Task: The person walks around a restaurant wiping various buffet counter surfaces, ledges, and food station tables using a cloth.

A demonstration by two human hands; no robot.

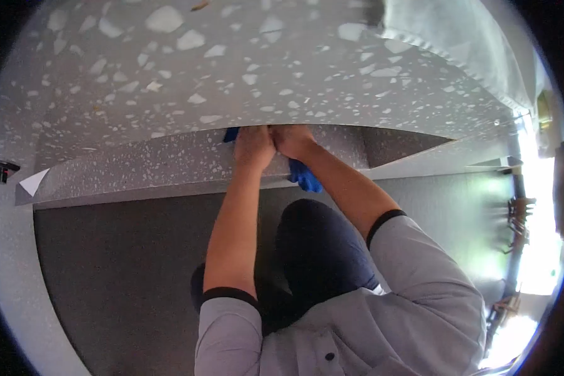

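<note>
Both arms reach forward into a recess under the speckled counter's front edge. My left hand [255, 147] and my right hand [292, 140] are side by side and touching, their fingertips hidden by the overhang. A blue cloth [305, 178] hangs crumpled below my right hand, and another bit of blue shows just left of my left hand. Both hands look closed around the cloth, though most of the grip is out of sight. Behind them lies the speckled ledge [181, 156] of the recess.
The speckled counter [231, 75] overhangs the hands. White fabric [457, 44] drapes over its right part. My bent knee [319, 250] is close below the ledge, above a dark grey floor [131, 269]. A small black object [5, 170] is at far left; bright windows are at right.
</note>
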